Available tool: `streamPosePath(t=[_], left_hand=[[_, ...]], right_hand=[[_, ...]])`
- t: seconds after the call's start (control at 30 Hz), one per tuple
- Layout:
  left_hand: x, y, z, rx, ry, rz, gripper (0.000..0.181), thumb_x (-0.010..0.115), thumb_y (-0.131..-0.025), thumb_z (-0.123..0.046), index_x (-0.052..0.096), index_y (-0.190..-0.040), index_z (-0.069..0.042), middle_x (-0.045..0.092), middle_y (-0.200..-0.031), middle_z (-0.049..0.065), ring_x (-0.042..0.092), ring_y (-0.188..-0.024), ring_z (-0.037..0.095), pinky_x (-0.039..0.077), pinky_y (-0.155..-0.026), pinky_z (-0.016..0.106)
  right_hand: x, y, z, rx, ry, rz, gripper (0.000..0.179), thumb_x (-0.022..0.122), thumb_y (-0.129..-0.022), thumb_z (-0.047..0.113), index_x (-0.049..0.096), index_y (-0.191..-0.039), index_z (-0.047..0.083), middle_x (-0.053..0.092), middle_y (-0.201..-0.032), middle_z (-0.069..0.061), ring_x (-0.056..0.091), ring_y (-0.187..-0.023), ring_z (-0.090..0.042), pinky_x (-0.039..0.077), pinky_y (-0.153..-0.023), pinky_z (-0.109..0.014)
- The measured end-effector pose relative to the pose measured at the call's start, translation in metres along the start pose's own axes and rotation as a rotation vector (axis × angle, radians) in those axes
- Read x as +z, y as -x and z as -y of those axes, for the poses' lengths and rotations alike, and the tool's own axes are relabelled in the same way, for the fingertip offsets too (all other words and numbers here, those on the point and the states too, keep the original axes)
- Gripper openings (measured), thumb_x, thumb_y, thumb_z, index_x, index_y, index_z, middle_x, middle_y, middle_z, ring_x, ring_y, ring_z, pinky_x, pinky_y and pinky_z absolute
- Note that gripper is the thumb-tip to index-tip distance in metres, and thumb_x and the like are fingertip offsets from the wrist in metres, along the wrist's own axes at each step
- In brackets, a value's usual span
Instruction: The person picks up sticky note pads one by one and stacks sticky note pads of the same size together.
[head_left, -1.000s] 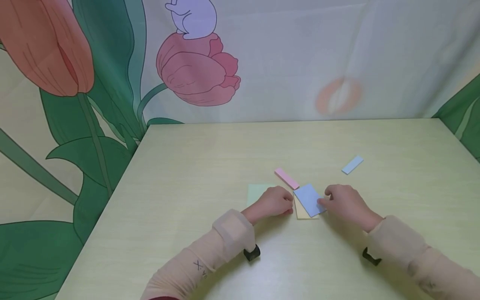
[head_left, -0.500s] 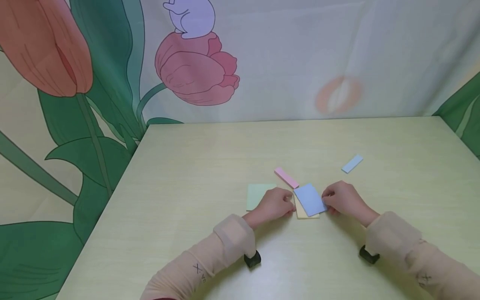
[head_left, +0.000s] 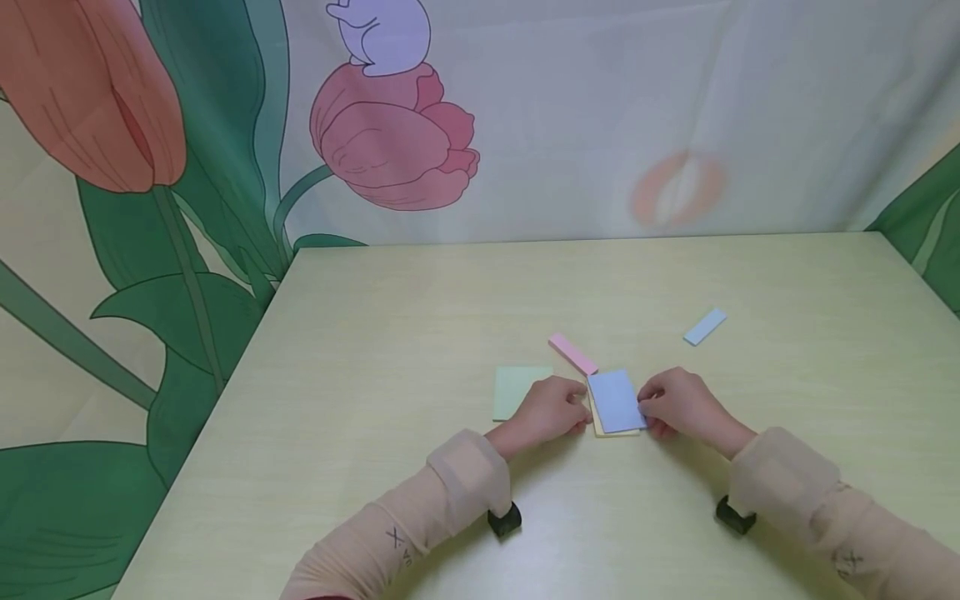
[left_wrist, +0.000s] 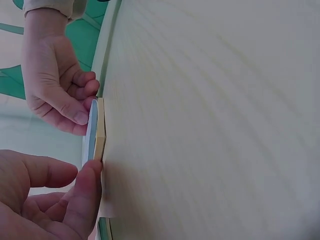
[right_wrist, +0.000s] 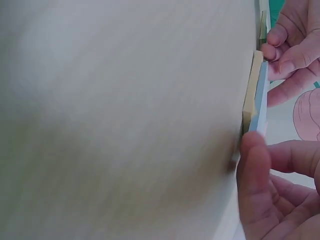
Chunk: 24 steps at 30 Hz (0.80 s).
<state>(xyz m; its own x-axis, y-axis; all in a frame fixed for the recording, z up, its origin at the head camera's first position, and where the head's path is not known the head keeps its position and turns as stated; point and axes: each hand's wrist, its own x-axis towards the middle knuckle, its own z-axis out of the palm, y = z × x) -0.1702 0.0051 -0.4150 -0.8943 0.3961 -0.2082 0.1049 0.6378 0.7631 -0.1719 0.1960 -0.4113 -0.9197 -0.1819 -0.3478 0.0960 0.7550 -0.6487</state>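
Note:
A blue sticky note pad [head_left: 617, 402] lies on a yellow sticky note pad [head_left: 615, 434], slightly askew; yellow shows at the left and bottom edges. My right hand [head_left: 688, 407] pinches the blue pad's right edge between thumb and finger. On the other side, my left hand [head_left: 547, 408] rests its loosely bent fingers against the stack's left edge; a gap shows between its thumb and finger in the left wrist view. The stacked layers, yellow [right_wrist: 253, 85] beneath blue [right_wrist: 261, 95], appear edge-on in the right wrist view. A light green sticky pad [head_left: 513, 390] is partly hidden behind my left hand.
A narrow pink sticky strip [head_left: 572, 355] lies just beyond the stack, close to its upper left corner. Farther back right is a light blue strip [head_left: 705, 327]. All rest on the pale wooden table [head_left: 405, 325], backed by a printed flower cloth [head_left: 555, 125].
The blue pad has turned clockwise over the yellow one, so their edges run closer together. My right hand has shifted slightly with it; the left hand stays nearly in place.

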Motion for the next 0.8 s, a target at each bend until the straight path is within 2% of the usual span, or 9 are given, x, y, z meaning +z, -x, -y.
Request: streamPosePath(t=[0.07,0.13,0.27,0.33,0.37,0.4,0.57,0.6,0.8], left_hand=[[0.0,0.001,0.001,0.007,-0.008,-0.014,0.008,0.05,-0.082,-0.005,0.055,-0.076,-0.002,0.053,-0.06,0.0,0.044,-0.056,0.008,0.031,-0.052,0.015],[0.0,0.002,0.001,0.01,-0.014,-0.035,0.017,0.049,-0.084,-0.007,0.059,-0.096,0.001,0.061,-0.075,0.003,0.053,-0.068,0.01,0.038,-0.06,0.016],[0.002,0.006,0.001,0.016,0.037,-0.059,0.039,0.044,-0.086,-0.005,0.047,-0.125,0.0,0.059,-0.113,0.012,0.053,-0.101,0.019,0.044,-0.08,0.027],[0.004,0.008,0.0,0.019,0.058,-0.055,0.042,0.043,-0.085,-0.003,0.043,-0.127,0.0,0.055,-0.12,0.014,0.05,-0.111,0.021,0.042,-0.09,0.032],[0.005,0.009,0.0,0.017,0.071,-0.045,0.045,0.043,-0.085,-0.003,0.041,-0.129,0.0,0.055,-0.115,0.015,0.049,-0.11,0.022,0.041,-0.09,0.032],[0.006,0.01,0.0,0.018,0.087,-0.039,0.051,0.043,-0.084,-0.002,0.035,-0.134,-0.001,0.052,-0.122,0.015,0.045,-0.117,0.022,0.039,-0.095,0.034],[0.012,0.015,-0.001,0.029,0.124,0.022,0.064,0.041,-0.079,0.001,0.02,-0.139,0.0,0.033,-0.141,0.012,0.026,-0.131,0.017,0.025,-0.106,0.032],[0.013,0.015,-0.001,0.031,0.135,0.03,0.065,0.041,-0.079,0.001,0.018,-0.14,0.0,0.024,-0.145,0.01,0.022,-0.133,0.017,0.022,-0.107,0.033],[0.019,0.017,-0.001,0.011,0.21,0.036,0.072,0.045,-0.076,0.002,0.013,-0.141,-0.002,0.02,-0.146,0.009,0.031,-0.126,0.015,0.024,-0.107,0.035]], right_hand=[[-0.001,0.001,0.0,-0.008,-0.005,-0.009,0.024,0.054,-0.083,0.008,0.059,-0.101,-0.007,0.06,-0.068,-0.007,0.053,-0.053,-0.011,0.048,-0.051,-0.025],[-0.002,0.002,0.0,-0.015,-0.035,-0.025,0.03,0.053,-0.084,0.01,0.056,-0.108,-0.008,0.062,-0.077,-0.012,0.055,-0.058,-0.012,0.049,-0.055,-0.025],[-0.004,0.007,0.001,-0.046,-0.158,-0.042,0.04,0.05,-0.086,0.013,0.046,-0.119,-0.011,0.057,-0.106,-0.024,0.059,-0.082,-0.021,0.051,-0.069,-0.029],[-0.003,0.011,0.001,-0.064,-0.235,-0.033,0.044,0.049,-0.088,0.013,0.041,-0.123,-0.012,0.051,-0.117,-0.027,0.057,-0.096,-0.026,0.051,-0.077,-0.031],[-0.003,0.013,0.002,-0.069,-0.27,-0.027,0.045,0.048,-0.088,0.014,0.039,-0.124,-0.012,0.049,-0.121,-0.027,0.054,-0.102,-0.029,0.049,-0.081,-0.032],[-0.002,0.014,0.002,-0.074,-0.312,-0.021,0.047,0.047,-0.088,0.014,0.037,-0.126,-0.012,0.045,-0.125,-0.028,0.051,-0.108,-0.031,0.048,-0.085,-0.034],[0.002,0.022,0.004,-0.051,-0.466,0.019,0.053,0.043,-0.09,0.015,0.026,-0.133,-0.011,0.033,-0.136,-0.028,0.035,-0.124,-0.035,0.034,-0.1,-0.042],[0.003,0.023,0.005,-0.039,-0.492,0.034,0.054,0.042,-0.09,0.015,0.024,-0.134,-0.01,0.03,-0.138,-0.027,0.031,-0.126,-0.035,0.031,-0.102,-0.044],[0.009,0.026,0.01,0.025,-0.642,0.081,0.056,0.035,-0.092,0.013,0.012,-0.138,-0.007,0.016,-0.145,-0.023,0.017,-0.133,-0.034,0.021,-0.106,-0.044]])
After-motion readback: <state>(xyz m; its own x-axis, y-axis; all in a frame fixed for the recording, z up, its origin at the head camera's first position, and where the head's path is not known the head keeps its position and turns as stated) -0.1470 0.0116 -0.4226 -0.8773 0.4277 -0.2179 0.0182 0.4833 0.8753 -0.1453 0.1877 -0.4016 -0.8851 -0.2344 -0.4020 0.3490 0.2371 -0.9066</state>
